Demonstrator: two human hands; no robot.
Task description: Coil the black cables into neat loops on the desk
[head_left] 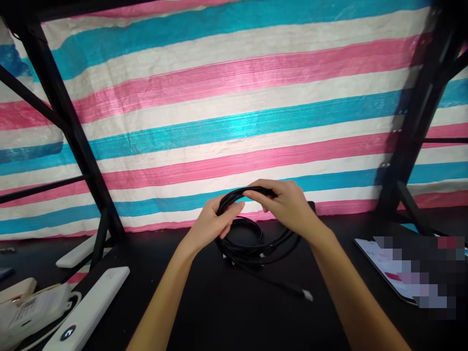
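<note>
A coil of black cable (234, 195) is held up between both hands above the dark table. My left hand (215, 217) is closed round the left side of the loops. At the top of the coil, my right hand (283, 200) pinches the strands between thumb and fingers. The lower loops hang or rest near the table; which of these I cannot tell. One cable end with a pale metal plug (307, 295) sticks out below, toward the right. More black cable (248, 229) with small light connector tips shows behind and under the held loops.
Black shelf posts (69, 117) stand left and right before a striped plastic sheet (234, 122). On the left lie a long white device (91, 307), another white bar (78, 253) and a white corded box (32, 312). A partly blurred phone-like screen (387, 268) lies right on the black table (219, 317).
</note>
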